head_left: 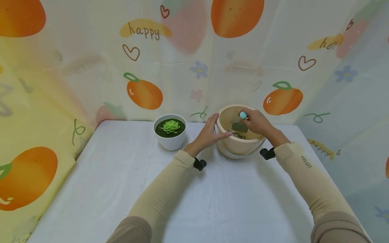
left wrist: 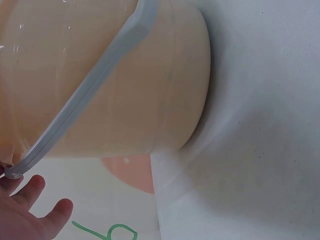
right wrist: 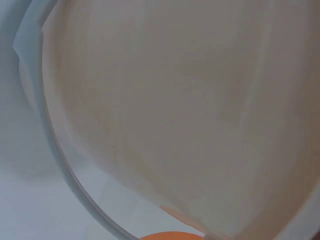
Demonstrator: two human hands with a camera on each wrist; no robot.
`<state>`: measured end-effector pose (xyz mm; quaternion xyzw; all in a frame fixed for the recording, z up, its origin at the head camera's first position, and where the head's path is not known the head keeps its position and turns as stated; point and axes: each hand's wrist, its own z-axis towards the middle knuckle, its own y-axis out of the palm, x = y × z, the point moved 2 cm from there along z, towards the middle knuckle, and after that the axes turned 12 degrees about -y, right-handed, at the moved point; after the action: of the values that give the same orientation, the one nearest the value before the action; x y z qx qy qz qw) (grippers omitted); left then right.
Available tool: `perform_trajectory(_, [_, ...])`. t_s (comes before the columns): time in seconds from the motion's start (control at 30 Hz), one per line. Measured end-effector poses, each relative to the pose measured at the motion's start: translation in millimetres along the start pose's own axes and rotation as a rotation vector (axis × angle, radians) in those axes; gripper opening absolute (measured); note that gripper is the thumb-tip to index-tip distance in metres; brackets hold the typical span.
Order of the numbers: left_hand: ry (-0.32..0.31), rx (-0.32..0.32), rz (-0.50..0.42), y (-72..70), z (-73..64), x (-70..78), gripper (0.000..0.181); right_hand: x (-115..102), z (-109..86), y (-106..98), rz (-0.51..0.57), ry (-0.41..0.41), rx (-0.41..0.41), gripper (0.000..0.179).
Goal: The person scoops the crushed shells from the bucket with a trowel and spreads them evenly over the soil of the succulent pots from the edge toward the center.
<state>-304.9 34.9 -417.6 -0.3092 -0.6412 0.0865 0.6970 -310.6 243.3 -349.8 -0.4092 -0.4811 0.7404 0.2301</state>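
Observation:
A cream bucket (head_left: 240, 145) with a pale bail handle (left wrist: 92, 82) hanging down its side stands at the back right of the table. My left hand (head_left: 209, 133) rests against its left side, fingers extended and thumb along the front rim; in the left wrist view, fingertips (left wrist: 35, 186) show beside the handle's end. With my right hand (head_left: 258, 122) I grip a small shovel by its handle, whose light blue end (head_left: 243, 115) pokes out. Its dark grey-green blade (head_left: 239, 127) is down inside the bucket, over speckled loose bits (head_left: 237, 135). The bucket wall (right wrist: 165, 110) fills the right wrist view.
A white pot (head_left: 171, 143) with a green succulent (head_left: 171, 126) in dark filling stands left of the bucket. White cloth covers the table (head_left: 121, 189). A fruit-printed curtain (head_left: 188, 84) hangs right behind the table's back edge and along both sides.

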Motion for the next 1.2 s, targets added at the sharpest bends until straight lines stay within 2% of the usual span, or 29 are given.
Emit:
perform_trajectory(0.23, [0.018,0.011,0.000,-0.4,-2.3,2.4,0.101,5.8,0.9,5.3,0.013,0.023,-0.021,0.024])
perform_trajectory(0.5, [0.024,0.027,0.005,-1.2,-0.1,3.1,0.101,3.1,-2.9,-7.5,-0.050,0.015,-0.075,0.023])
perform_trajectory(0.73, [0.011,0.020,-0.001,2.8,0.6,2.5,0.101,8.8,-7.5,-17.6,0.036,0.090,-0.104,0.018])
perform_trajectory(0.83, [0.003,0.023,-0.012,3.4,-0.7,1.9,0.101,12.0,-5.1,-17.1,0.065,0.109,-0.087,0.020])
perform_trajectory(1.07, [0.023,0.043,-0.033,1.1,-1.2,0.8,0.098,18.0,2.2,-12.1,0.090,0.188,0.018,0.023])
perform_trajectory(1.2, [0.030,0.039,-0.027,-0.2,-0.5,0.9,0.098,17.8,3.3,-11.0,0.069,0.214,0.035,0.027])
